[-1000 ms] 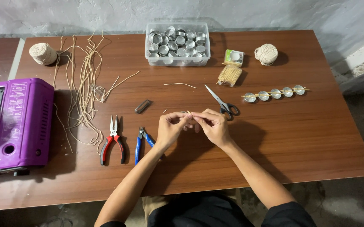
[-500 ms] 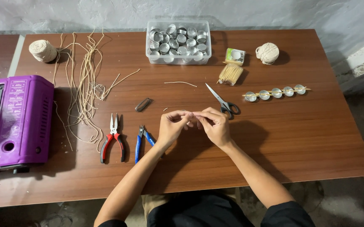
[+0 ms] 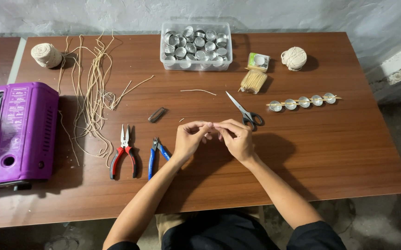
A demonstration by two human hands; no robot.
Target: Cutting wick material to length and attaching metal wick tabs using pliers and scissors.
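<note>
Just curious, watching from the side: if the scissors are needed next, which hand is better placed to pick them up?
Probably the right hand. The scissors lie just beyond its fingers, handles toward it. The left hand would have to cross over; the blue pliers are nearer to it.

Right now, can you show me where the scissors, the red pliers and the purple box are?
scissors (image 3: 243,109): head view, on the blades near the pivot.
red pliers (image 3: 124,149): head view, where the red handles meet.
purple box (image 3: 22,125): head view, on its top face.
</note>
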